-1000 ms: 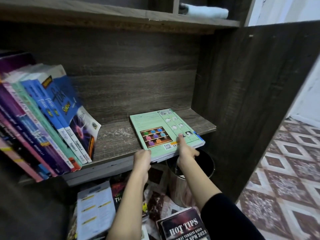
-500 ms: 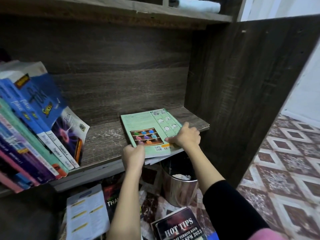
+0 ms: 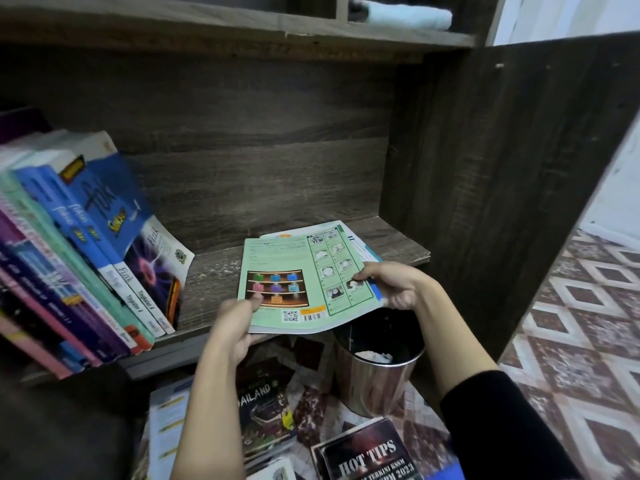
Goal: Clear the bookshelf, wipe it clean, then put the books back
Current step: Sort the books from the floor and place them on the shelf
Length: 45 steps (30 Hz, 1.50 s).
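Metal bin (image 3: 375,389) (below the green book (image 3: 287,268)) holds white scraps (image 3: 375,356).

Dark wood-grain bookshelf (image 3: 277,168) fills my view, its side panel (image 3: 485,202) on my right. Past it, floor (image 3: 571,341) of brown-and-white diamond tiles, and a white wall (image 3: 616,188). Dim inside the shelf, brighter by the wall.

Leaning books (image 3: 86,244) at the shelf (image 3: 214,282) left, a workbook (image 3: 304,275) over its front edge right, bin (image 3: 377,375) below, more books (image 3: 367,455) on the floor.
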Each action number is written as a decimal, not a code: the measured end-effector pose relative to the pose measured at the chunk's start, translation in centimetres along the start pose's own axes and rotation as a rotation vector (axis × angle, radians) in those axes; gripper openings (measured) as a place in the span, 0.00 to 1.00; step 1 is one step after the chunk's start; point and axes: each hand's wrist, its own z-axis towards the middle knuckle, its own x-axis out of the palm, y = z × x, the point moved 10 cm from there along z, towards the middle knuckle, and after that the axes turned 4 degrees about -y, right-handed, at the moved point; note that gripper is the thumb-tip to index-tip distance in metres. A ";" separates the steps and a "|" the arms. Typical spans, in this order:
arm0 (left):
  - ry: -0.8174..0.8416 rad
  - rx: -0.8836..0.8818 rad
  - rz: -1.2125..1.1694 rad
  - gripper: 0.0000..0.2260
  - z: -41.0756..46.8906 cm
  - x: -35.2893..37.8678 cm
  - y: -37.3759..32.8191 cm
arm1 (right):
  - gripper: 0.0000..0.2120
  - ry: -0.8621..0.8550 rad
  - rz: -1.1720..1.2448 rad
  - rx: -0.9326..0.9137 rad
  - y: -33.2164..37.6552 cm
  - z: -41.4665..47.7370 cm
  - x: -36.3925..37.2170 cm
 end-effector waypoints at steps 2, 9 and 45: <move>0.017 0.003 -0.039 0.05 -0.2 -0.3 -0.4 | 0.12 0.004 0.040 -0.050 1.0 -0.7 0.5; 0.041 0.009 -0.195 0.03 -0.6 -1.3 -0.5 | 0.23 0.008 0.180 -0.344 5.9 -5.0 2.8; -0.639 1.086 1.440 0.33 -12.2 -13.6 -22.3 | 0.40 0.277 -0.491 -0.757 -2.0 -0.9 28.7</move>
